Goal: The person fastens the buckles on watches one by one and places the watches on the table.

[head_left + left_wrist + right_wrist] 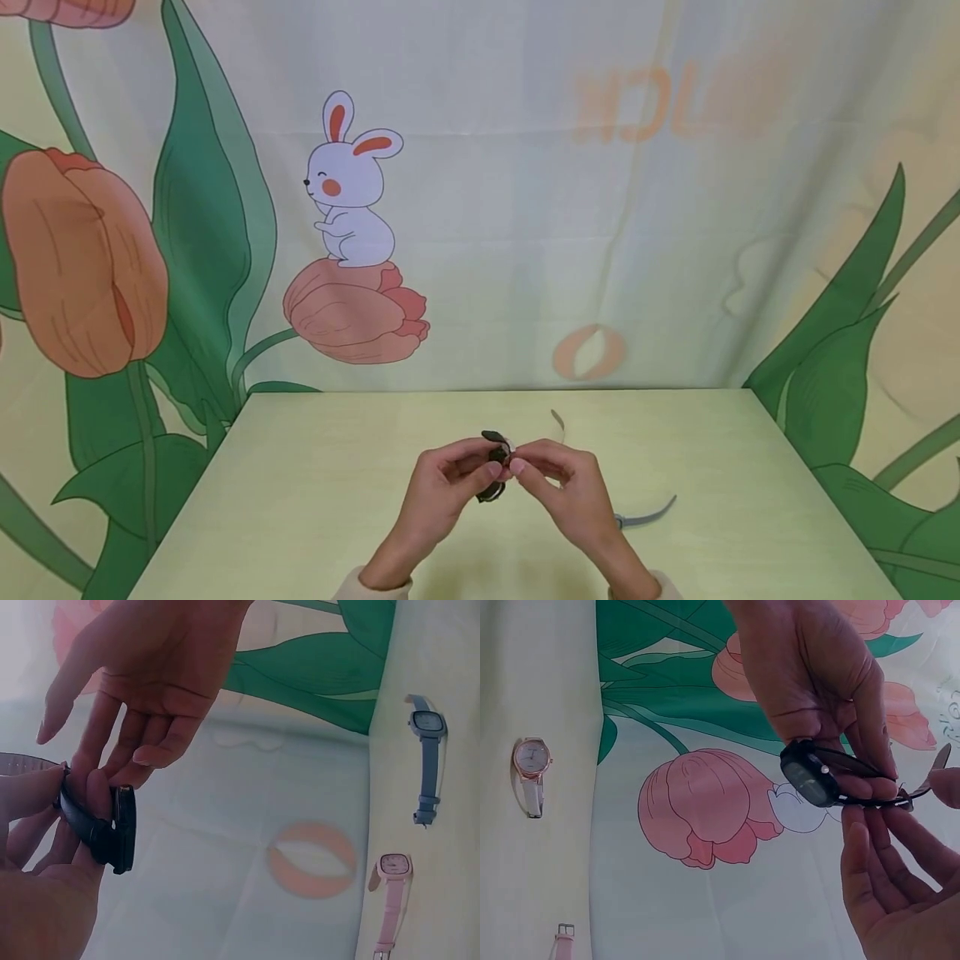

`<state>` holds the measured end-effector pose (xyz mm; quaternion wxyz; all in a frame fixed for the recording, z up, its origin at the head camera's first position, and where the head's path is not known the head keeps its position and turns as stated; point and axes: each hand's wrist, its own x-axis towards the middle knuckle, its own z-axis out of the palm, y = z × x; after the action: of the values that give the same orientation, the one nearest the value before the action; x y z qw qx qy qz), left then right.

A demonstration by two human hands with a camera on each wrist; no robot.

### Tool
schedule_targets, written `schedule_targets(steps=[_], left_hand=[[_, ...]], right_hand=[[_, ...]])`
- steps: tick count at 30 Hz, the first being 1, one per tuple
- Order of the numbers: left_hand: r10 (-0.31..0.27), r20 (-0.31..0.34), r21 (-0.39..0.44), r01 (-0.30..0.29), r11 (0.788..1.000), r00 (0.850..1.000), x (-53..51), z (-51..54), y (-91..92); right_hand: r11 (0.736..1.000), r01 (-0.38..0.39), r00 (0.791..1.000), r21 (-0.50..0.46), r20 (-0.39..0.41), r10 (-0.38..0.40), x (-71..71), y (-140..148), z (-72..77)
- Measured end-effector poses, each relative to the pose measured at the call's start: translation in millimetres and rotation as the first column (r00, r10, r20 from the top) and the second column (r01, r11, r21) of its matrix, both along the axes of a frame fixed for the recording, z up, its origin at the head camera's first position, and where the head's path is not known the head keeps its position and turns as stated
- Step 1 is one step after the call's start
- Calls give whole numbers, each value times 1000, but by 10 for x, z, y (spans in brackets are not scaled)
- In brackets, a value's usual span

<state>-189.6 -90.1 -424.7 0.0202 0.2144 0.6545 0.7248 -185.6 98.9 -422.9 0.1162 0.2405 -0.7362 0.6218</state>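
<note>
A black watch point(491, 493) is held up above the table between both hands. My left hand point(442, 492) grips its case and band with curled fingers and thumb. Opposite it, my right hand point(576, 493) has thumb and forefinger close together at the band. In the right wrist view the dark face of the watch point(808, 778) points to the lower left, and its strap end point(937, 761) sticks out beside my right thumb. The left wrist view has the case point(126, 829) edge-on, below the fingers of my right hand point(161, 682).
A blue-grey watch point(429, 757) and a pink watch point(392, 889) lie on the table point(262, 500). Another watch with a pale strap and rose-gold case point(532, 759) shows in the right wrist view. Behind the table hangs a curtain point(487, 208) printed with tulips and a rabbit.
</note>
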Motion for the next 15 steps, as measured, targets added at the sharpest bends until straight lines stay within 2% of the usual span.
schedule_targets(steps=[6, 10, 15], left_hand=[[54, -71, -64, -58, 996, 996, -12, -27, 42], [62, -109, -72, -70, 995, 992, -18, -48, 51], [59, -142, -61, -68, 996, 988, -26, -58, 45]], right_hand=[[997, 72, 992, 4, 107, -72, -10, -29, 41], [995, 103, 980, 5, 171, -102, -15, -44, 54], [989, 140, 974, 39, 175, -145, -25, -63, 66]])
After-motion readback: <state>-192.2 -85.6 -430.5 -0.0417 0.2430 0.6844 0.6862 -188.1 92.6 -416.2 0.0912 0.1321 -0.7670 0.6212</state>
